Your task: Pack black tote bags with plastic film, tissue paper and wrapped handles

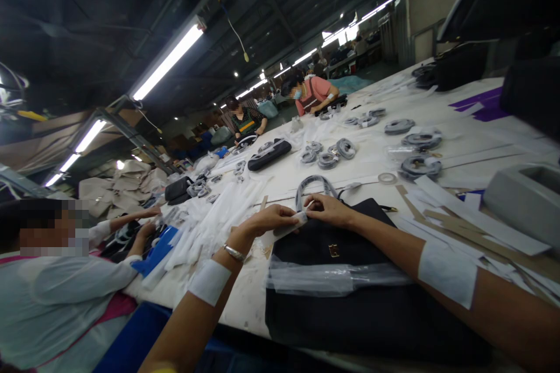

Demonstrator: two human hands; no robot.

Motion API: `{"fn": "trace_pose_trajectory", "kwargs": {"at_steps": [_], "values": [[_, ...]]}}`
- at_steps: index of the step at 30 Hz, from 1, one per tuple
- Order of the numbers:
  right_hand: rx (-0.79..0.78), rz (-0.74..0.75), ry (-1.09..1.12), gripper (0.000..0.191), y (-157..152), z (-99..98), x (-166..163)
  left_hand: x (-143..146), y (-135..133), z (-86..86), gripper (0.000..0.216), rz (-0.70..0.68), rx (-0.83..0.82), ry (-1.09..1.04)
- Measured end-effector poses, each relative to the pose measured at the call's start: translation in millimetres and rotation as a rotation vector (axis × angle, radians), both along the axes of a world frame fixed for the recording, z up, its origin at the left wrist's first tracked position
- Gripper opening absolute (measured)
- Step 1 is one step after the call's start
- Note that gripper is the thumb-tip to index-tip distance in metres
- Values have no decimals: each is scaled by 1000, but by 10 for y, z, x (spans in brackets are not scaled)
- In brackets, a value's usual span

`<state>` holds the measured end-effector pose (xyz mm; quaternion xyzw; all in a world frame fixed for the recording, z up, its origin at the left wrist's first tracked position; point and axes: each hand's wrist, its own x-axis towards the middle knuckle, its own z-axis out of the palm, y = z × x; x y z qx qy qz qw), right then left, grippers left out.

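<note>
A black handbag (315, 315) lies at the table's front edge before me, with a clear plastic band (324, 280) across its front and a gold clasp (333, 250). Its handle (312, 182) stands up in grey-looking wrap. My left hand (276, 220), closed in a pinch, holds a small whitish strip (291, 225) beside the near foot of the handle. Close to it, my right hand (328, 211) is also closed, thumb and finger pinched at the handle's base; what lies between those fingertips is too small to make out.
Coiled, wrapped straps (328, 160) and another black bag (269, 154) lie farther up the white table (280, 183). Plastic strips (210, 221) are heaped left, card strips (464, 221) right, near a grey tape dispenser (520, 204). A co-worker (65, 303) sits close on my left; two others work beyond.
</note>
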<state>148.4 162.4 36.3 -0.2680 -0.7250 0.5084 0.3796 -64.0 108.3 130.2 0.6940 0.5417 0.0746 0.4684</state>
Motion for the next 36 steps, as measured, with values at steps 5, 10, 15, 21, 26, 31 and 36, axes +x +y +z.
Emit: {"fn": "trace_pose_trajectory", "kwargs": {"at_steps": [5, 10, 15, 21, 26, 31, 36], "values": [[20, 11, -12, 28, 8, -17, -13, 73, -12, -10, 54, 34, 37, 20], [174, -2, -99, 21, 32, -8, 34, 141, -2, -23, 59, 68, 97, 138], [351, 3, -398, 30, 81, -42, 155, 147, 55, -30, 58, 91, 63, 172], [396, -49, -414, 36, 112, -76, 168, 285, 171, -113, 52, 86, -4, 21], [466, -146, -488, 50, 69, -49, 160, 439, 202, -116, 53, 116, -99, -105], [467, -211, -598, 68, 4, -9, 128, 450, 145, -110, 62, 201, -116, -159], [492, -211, -628, 66, -40, 9, 92, 482, 111, -187, 60, 302, -27, -220]]}}
